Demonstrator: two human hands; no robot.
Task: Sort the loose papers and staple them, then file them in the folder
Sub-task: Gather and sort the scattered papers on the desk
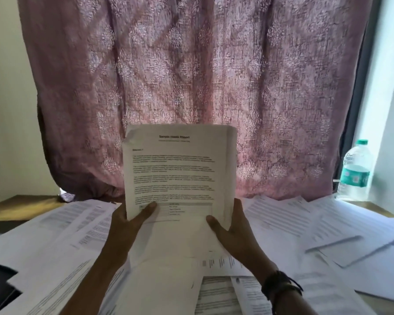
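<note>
A printed report stack (178, 173) is held upright above the paper-strewn desk (21, 206), pinched at its lower corners by the left hand (125, 223) and right hand (234, 233). Thumbs are pressed on the front page, presumably so its heading can be read for sorting.

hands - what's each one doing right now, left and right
Left hand: grips the lower left of the upright paper stack.
Right hand: grips its lower right edge.

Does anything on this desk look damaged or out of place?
The held paper stack has a bent top left corner and a creased right edge. Loose sheets lie askew, overlapping, across the table.
</note>
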